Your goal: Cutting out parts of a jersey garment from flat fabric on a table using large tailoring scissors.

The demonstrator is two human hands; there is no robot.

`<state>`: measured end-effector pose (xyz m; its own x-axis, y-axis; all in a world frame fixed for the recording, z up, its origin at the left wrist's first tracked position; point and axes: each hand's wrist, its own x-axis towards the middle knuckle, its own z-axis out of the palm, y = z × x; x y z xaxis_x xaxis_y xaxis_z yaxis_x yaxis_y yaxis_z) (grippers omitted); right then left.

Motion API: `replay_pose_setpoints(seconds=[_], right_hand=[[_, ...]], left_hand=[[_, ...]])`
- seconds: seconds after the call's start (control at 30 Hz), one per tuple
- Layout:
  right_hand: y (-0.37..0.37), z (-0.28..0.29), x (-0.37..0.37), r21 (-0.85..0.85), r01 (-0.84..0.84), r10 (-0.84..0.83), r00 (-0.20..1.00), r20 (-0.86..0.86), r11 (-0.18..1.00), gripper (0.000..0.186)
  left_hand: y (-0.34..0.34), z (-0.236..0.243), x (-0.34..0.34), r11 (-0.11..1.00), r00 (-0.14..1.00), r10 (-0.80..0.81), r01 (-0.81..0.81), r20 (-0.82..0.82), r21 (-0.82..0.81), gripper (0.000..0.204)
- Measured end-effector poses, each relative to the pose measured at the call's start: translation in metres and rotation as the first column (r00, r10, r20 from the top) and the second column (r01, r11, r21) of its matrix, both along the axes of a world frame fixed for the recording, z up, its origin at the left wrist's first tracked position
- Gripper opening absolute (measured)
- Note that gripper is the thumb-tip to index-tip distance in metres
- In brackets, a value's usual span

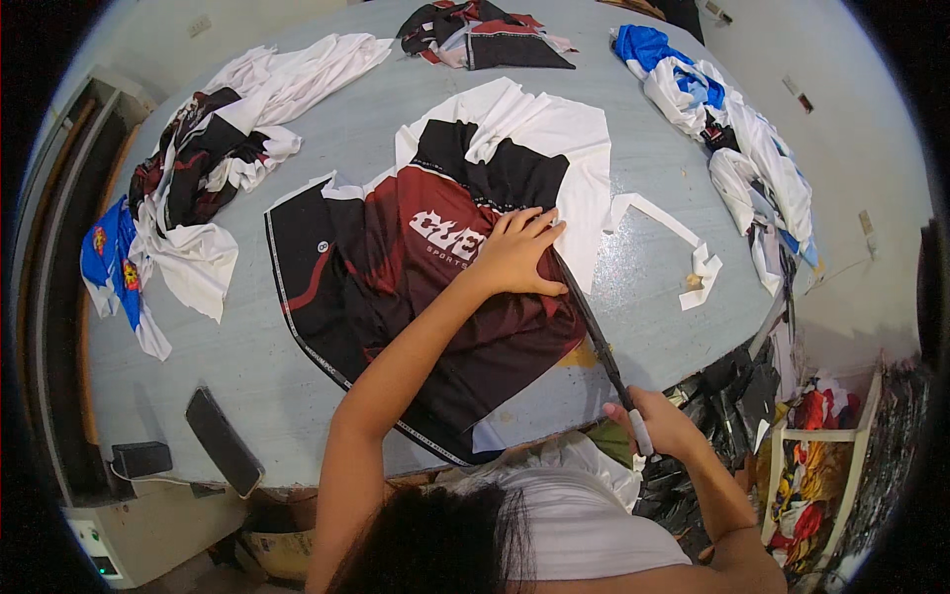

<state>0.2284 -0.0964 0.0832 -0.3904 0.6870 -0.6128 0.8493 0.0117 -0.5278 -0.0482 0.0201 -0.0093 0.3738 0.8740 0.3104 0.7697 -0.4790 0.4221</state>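
A dark red and black printed fabric piece (396, 297) with white lettering lies spread on the grey-blue table (658, 342). Its far end is white cloth (569, 134), partly folded over a black section. My left hand (515, 257) rests flat on the print near its right edge, fingers spread and thumb out. Long dark scissors (602, 345) with a pale handle are gripped in my right hand (665, 424), low at the right. Their blades point away from me along the fabric's right edge, and the tips reach beside my left hand.
A curled white fabric strip (661, 216) lies to the right. Fabric heaps sit at the left (203, 148), far middle (485, 40) and right (737, 129). Near the front left edge are a dark phone (224, 441) and a small black box (142, 459). Black plastic bags (708, 416) stand below the table.
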Motion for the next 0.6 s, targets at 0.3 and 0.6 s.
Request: replay_pose_setpoints(seconds=[0.3,0.6], right_hand=[[-0.004,0.005,-0.007,0.013,-0.006,0.005,0.998,0.065,1.0,0.06],[-0.01,0.002,-0.011,-0.031,0.039,-0.036,0.997,0.073,0.999,0.055]], left_hand=[[0.002,0.001,-0.002,1.0,0.999,-0.024,0.024,-0.025,-0.008,0.092],[0.0,-0.002,-0.004,0.999,0.999,-0.027,0.026,-0.024,-0.041,0.099]])
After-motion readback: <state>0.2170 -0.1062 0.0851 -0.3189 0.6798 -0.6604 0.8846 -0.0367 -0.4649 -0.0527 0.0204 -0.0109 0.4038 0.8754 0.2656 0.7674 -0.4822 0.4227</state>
